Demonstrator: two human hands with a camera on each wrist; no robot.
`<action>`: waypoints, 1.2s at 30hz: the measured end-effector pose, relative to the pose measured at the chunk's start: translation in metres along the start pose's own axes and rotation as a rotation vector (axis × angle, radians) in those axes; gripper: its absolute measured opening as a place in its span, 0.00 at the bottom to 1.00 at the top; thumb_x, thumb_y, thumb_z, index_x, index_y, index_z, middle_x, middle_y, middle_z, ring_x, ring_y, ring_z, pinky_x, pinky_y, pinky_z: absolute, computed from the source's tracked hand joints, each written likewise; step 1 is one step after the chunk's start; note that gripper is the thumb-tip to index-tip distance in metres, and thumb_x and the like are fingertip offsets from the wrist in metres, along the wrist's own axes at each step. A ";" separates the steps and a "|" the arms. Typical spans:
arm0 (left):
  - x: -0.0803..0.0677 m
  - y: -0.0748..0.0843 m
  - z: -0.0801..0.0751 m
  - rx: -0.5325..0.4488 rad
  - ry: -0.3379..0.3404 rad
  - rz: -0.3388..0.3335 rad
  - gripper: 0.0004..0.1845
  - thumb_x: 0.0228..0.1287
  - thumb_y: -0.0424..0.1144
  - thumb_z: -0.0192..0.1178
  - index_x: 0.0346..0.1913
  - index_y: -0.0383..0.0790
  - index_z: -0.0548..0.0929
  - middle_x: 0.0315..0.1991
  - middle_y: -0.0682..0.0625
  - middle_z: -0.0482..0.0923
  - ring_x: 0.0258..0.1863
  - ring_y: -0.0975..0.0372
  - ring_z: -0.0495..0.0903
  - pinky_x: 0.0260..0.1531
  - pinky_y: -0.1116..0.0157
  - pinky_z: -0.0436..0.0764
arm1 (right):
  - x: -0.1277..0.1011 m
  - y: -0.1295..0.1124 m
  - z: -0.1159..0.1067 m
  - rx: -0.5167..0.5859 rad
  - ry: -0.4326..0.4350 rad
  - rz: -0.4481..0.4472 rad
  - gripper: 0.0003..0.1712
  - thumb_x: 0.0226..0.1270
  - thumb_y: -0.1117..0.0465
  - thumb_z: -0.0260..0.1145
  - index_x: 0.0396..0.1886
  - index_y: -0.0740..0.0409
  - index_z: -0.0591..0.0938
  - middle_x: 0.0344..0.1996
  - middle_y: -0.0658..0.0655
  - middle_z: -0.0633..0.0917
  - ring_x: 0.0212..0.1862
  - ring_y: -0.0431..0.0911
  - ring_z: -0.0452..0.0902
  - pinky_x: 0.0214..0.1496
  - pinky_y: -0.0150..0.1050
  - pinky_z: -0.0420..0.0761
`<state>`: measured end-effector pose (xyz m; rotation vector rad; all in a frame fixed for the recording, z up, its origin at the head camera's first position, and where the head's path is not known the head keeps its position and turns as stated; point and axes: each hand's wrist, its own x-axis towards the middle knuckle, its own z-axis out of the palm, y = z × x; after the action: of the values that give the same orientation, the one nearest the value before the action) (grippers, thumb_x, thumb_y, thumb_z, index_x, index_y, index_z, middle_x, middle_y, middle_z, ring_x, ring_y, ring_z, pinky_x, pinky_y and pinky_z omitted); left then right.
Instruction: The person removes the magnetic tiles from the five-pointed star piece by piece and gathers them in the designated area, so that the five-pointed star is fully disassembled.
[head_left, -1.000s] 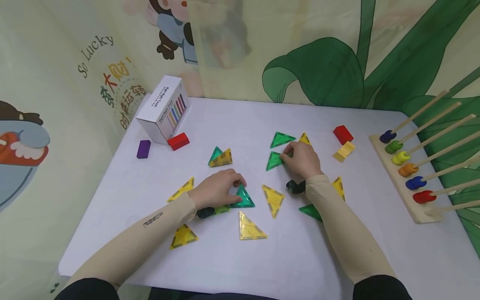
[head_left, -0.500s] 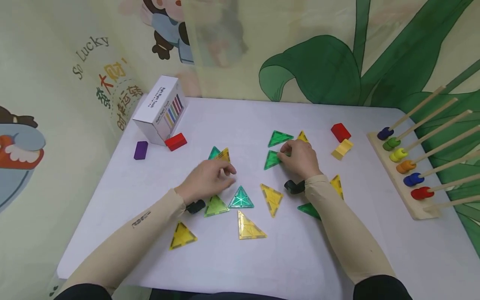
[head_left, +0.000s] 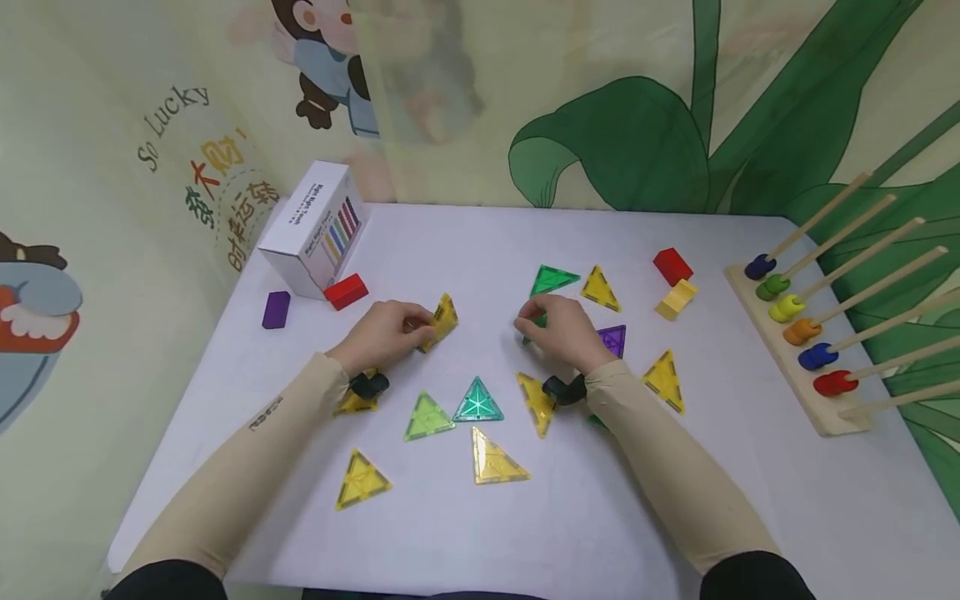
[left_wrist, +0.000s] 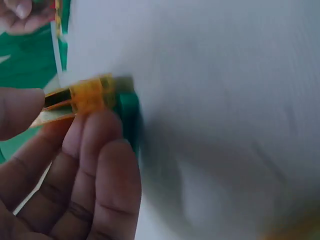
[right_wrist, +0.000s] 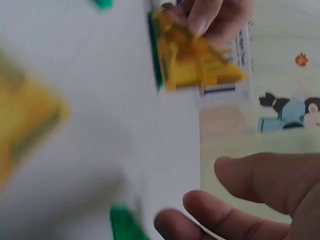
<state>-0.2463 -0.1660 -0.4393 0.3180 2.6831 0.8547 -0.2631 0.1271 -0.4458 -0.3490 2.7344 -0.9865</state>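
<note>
My left hand (head_left: 386, 333) pinches an upright yellow triangle tile (head_left: 442, 318) at the table's middle left. The left wrist view shows that yellow tile (left_wrist: 87, 95) between thumb and fingers, with a green tile (left_wrist: 127, 112) right behind it. My right hand (head_left: 558, 329) curls over a green triangle tile (head_left: 538, 320), which is mostly hidden beneath the fingers. Beside that hand lie a purple tile (head_left: 612, 340) and another green tile (head_left: 553, 279). A teal tile (head_left: 477, 402) and a light green tile (head_left: 427, 415) lie flat between my forearms.
Several yellow tiles are scattered on the white table (head_left: 465, 242). A white box (head_left: 311, 229), a red block (head_left: 345, 292) and a purple block (head_left: 276, 308) sit at the left. A red block (head_left: 672, 267), a yellow block (head_left: 677, 298) and a wooden peg rack (head_left: 810, 367) stand at the right.
My left hand left the teal tile and moved up to grip the yellow tile of the standing pair. My right hand slid left with the green tile, uncovering a purple tile.
</note>
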 end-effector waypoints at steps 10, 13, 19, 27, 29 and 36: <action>0.008 0.018 0.016 -0.028 -0.002 0.050 0.36 0.65 0.45 0.71 0.74 0.39 0.71 0.36 0.49 0.84 0.28 0.61 0.78 0.32 0.67 0.77 | 0.016 -0.036 0.034 0.091 -0.219 -0.112 0.34 0.79 0.50 0.59 0.78 0.58 0.66 0.57 0.62 0.86 0.49 0.51 0.85 0.43 0.39 0.83; 0.011 0.017 0.018 -0.009 0.007 0.074 0.35 0.64 0.45 0.73 0.72 0.39 0.74 0.43 0.45 0.83 0.36 0.58 0.79 0.36 0.65 0.79 | 0.018 -0.040 0.038 0.108 -0.209 -0.118 0.33 0.80 0.52 0.60 0.78 0.57 0.66 0.56 0.62 0.87 0.49 0.52 0.85 0.41 0.37 0.82; 0.012 0.014 0.017 0.002 0.037 0.093 0.31 0.65 0.43 0.70 0.69 0.36 0.77 0.55 0.42 0.82 0.47 0.54 0.79 0.47 0.60 0.83 | 0.022 -0.049 0.043 0.100 -0.163 -0.143 0.31 0.77 0.50 0.65 0.74 0.55 0.71 0.51 0.59 0.89 0.46 0.50 0.86 0.42 0.39 0.82; 0.014 0.014 0.018 -0.064 0.038 0.077 0.23 0.62 0.38 0.68 0.60 0.36 0.81 0.49 0.44 0.84 0.31 0.60 0.79 0.32 0.69 0.80 | 0.027 -0.056 0.050 0.068 -0.097 -0.111 0.27 0.74 0.49 0.68 0.67 0.54 0.78 0.52 0.57 0.89 0.53 0.51 0.85 0.56 0.47 0.83; 0.014 0.015 0.020 -0.066 0.056 0.071 0.22 0.60 0.38 0.68 0.57 0.36 0.81 0.47 0.44 0.84 0.32 0.59 0.78 0.32 0.69 0.79 | 0.027 -0.057 0.050 0.056 -0.081 -0.114 0.25 0.73 0.49 0.69 0.65 0.54 0.81 0.53 0.57 0.89 0.53 0.51 0.84 0.56 0.47 0.82; 0.010 0.019 0.024 -0.059 0.105 0.036 0.24 0.59 0.39 0.70 0.59 0.36 0.81 0.42 0.45 0.82 0.36 0.56 0.79 0.33 0.67 0.80 | 0.029 -0.060 0.052 0.035 -0.061 -0.126 0.21 0.72 0.49 0.70 0.59 0.54 0.85 0.54 0.55 0.89 0.52 0.50 0.84 0.55 0.46 0.83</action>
<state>-0.2452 -0.1352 -0.4490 0.3170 2.7492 0.9854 -0.2670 0.0432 -0.4496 -0.5420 2.6643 -1.0351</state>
